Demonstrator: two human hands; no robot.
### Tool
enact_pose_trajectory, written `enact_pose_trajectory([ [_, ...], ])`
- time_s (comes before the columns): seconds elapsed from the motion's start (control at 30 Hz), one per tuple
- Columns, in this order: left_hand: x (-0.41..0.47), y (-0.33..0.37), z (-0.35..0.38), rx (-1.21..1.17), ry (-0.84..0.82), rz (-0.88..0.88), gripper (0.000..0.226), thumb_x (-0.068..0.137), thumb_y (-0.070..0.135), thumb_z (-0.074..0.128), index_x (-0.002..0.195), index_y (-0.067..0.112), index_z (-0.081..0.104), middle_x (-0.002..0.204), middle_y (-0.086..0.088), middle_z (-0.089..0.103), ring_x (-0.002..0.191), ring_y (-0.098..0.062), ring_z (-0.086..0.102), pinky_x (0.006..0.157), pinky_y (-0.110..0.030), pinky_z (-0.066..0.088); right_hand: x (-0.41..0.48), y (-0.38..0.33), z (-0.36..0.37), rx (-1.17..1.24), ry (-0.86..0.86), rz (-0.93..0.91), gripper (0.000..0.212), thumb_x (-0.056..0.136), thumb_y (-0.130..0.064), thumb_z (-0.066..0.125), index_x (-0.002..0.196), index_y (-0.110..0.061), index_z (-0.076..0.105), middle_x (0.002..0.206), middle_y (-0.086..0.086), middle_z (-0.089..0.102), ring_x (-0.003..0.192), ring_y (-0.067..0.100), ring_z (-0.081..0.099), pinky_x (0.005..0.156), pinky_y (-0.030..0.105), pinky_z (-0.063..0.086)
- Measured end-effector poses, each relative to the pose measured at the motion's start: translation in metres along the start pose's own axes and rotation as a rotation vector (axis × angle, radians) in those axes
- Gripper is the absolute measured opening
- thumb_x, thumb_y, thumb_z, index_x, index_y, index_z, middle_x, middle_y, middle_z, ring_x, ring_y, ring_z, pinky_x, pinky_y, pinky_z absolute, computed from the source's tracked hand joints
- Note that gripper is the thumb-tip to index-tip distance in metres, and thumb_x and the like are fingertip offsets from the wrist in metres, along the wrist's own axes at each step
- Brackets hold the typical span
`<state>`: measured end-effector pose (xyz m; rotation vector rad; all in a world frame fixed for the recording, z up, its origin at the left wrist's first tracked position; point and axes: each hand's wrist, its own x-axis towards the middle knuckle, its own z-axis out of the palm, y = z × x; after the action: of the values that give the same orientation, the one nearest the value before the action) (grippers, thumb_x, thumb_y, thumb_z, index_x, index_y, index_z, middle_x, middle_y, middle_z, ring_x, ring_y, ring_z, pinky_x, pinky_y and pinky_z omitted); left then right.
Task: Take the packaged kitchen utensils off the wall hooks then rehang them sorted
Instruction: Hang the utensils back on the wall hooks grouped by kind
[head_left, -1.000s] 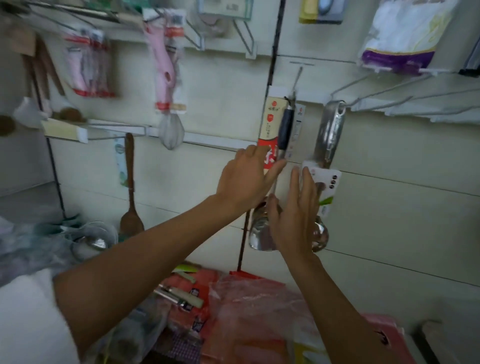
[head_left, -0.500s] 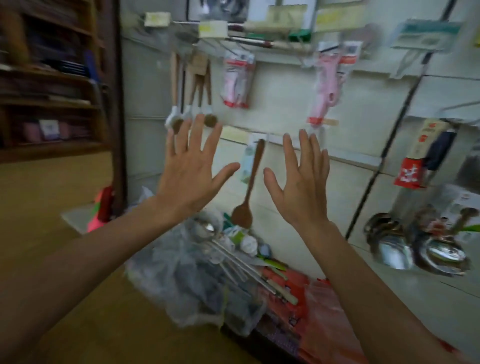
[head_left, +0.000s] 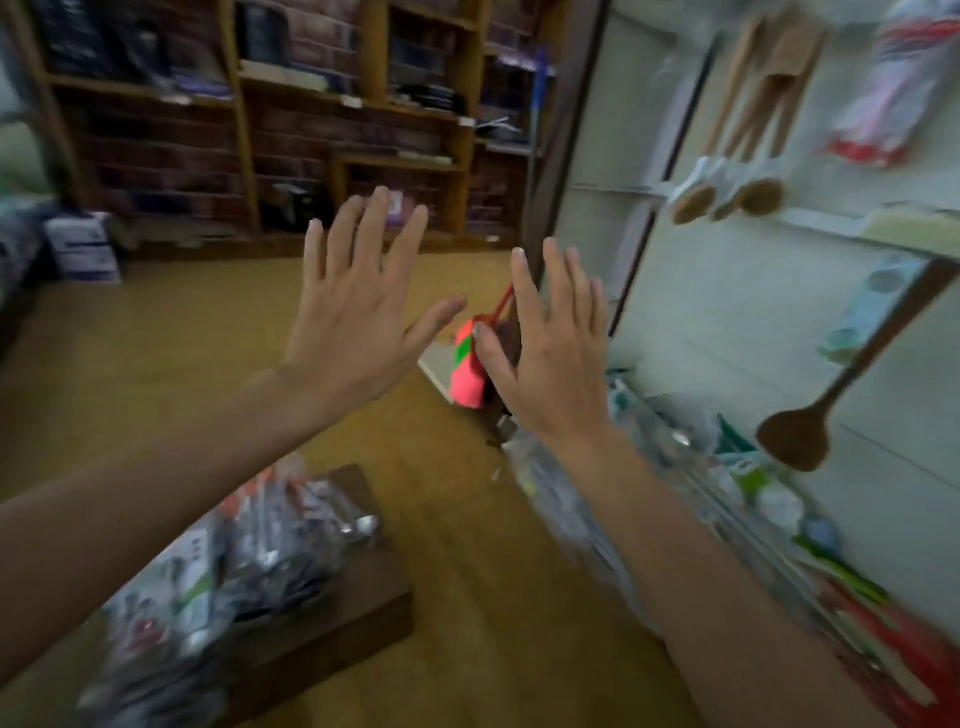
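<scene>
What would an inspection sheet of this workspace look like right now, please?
Surface: pale wall panel; wooden floor.
Job's things: wooden spatula and wooden-handled utensils hang on the wall; bagged utensils heaped on a wooden box.
Clutter: more packages along the wall's foot; blurred pink-and-green item on the floor.
Grippers: left hand and right hand raised, fingers straight, holding nothing.
Cables: nothing seen.
Surroundings: wooden shelving behind.

Setting: small retail shop. White display wall (head_left: 727, 322) at right, hung with wooden spoons (head_left: 748, 195), wooden spatula (head_left: 795, 441), pink packs (head_left: 883, 93). Rear: wooden shelving (head_left: 244, 104) stocked with goods, blurred. Foreground: bagged utensil packs (head_left: 260, 540) heaped on wooden crate (head_left: 363, 613) on floor (head_left: 156, 338).
</scene>
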<state>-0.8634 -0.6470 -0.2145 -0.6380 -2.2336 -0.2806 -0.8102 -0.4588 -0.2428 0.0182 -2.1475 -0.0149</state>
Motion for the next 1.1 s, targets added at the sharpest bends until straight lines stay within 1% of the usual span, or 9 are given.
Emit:
enact_pose_trajectory([
  [0.23,-0.069,-0.103,0.035,0.058,-0.116,-0.149,0.077,0.097,0.068,0.025,0.154,0.018,0.022,0.16,-0.016,0.019,0.147,-0.035,0.017,0.118,-0.056,0.016,-0.02,-0.096,0.098,0.123,-0.16,-0.07,0.071,0.1,-0.057,0.037,0.157,-0.015,0.027,0.163,0.017,0.021,0.151,0.033,0.016,0.121,0.054,0.014],
  [0.4,-0.12,-0.16,0.069,0.087,-0.227,-0.248,0.075,0.098,0.067,0.023,0.154,0.017,0.024,0.159,-0.017,0.021,0.147,-0.036,0.019,0.118,-0.058,0.018,-0.046,-0.15,0.153,0.172,-0.262,-0.123,0.071,0.099,-0.056,0.037,0.156,-0.014,0.029,0.162,0.017,0.022,0.151,0.032,0.016,0.122,0.049,0.009],
  [0.53,-0.156,-0.202,0.091,0.084,-0.291,-0.315,0.073,0.098,0.064,0.019,0.152,0.014,0.028,0.157,-0.019,0.028,0.144,-0.038,0.025,0.116,-0.058,0.022,-0.069,-0.185,0.191,0.225,-0.365,-0.142,0.072,0.099,-0.056,0.035,0.156,-0.013,0.028,0.162,0.017,0.022,0.151,0.032,0.015,0.121,0.053,0.013],
  [0.7,-0.196,-0.247,0.118,0.086,-0.4,-0.39,0.068,0.101,0.059,0.022,0.149,0.012,0.032,0.154,-0.021,0.032,0.142,-0.04,0.028,0.114,-0.059,0.026,-0.092,-0.218,0.231,0.257,-0.465,-0.17,0.069,0.101,-0.056,0.036,0.156,-0.014,0.026,0.163,0.016,0.02,0.152,0.031,0.012,0.122,0.052,0.012],
  [0.87,-0.23,-0.275,0.135,0.086,-0.483,-0.459,0.063,0.101,0.052,0.028,0.149,0.012,0.033,0.154,-0.02,0.032,0.142,-0.039,0.027,0.115,-0.058,0.025,-0.112,-0.251,0.257,0.3,-0.572,-0.181,0.074,0.1,-0.063,0.021,0.157,-0.015,0.024,0.164,0.015,0.017,0.153,0.029,0.01,0.122,0.053,0.012],
  [0.9,-0.236,-0.281,0.137,0.086,-0.489,-0.475,0.062,0.102,0.051,0.03,0.149,0.012,0.032,0.154,-0.02,0.032,0.143,-0.039,0.027,0.115,-0.057,0.025,-0.115,-0.257,0.26,0.298,-0.587,-0.186,0.073,0.1,-0.062,0.022,0.157,-0.015,0.024,0.164,0.015,0.017,0.153,0.029,0.01,0.123,0.052,0.012],
  [0.97,-0.246,-0.293,0.139,0.084,-0.498,-0.503,0.06,0.102,0.049,0.032,0.149,0.012,0.032,0.153,-0.018,0.034,0.141,-0.038,0.03,0.114,-0.055,0.027,-0.123,-0.267,0.269,0.305,-0.602,-0.189,0.069,0.102,-0.058,0.03,0.156,-0.016,0.025,0.163,0.015,0.02,0.152,0.029,0.013,0.123,0.05,0.011],
  [1.03,-0.255,-0.304,0.142,0.076,-0.529,-0.528,0.058,0.101,0.045,0.037,0.149,0.011,0.033,0.148,-0.016,0.041,0.136,-0.036,0.037,0.109,-0.05,0.034,-0.13,-0.277,0.277,0.326,-0.619,-0.191,0.066,0.103,-0.055,0.036,0.154,-0.015,0.029,0.16,0.014,0.028,0.15,0.029,0.02,0.121,0.05,0.018],
  [1.1,-0.262,-0.311,0.147,0.044,-0.586,-0.576,0.055,0.101,0.041,0.043,0.147,0.011,0.034,0.142,-0.013,0.048,0.129,-0.033,0.044,0.102,-0.046,0.04,-0.138,-0.289,0.283,0.343,-0.687,-0.188,0.065,0.102,-0.055,0.036,0.153,-0.015,0.031,0.156,0.01,0.035,0.146,0.028,0.027,0.117,0.049,0.027],
])
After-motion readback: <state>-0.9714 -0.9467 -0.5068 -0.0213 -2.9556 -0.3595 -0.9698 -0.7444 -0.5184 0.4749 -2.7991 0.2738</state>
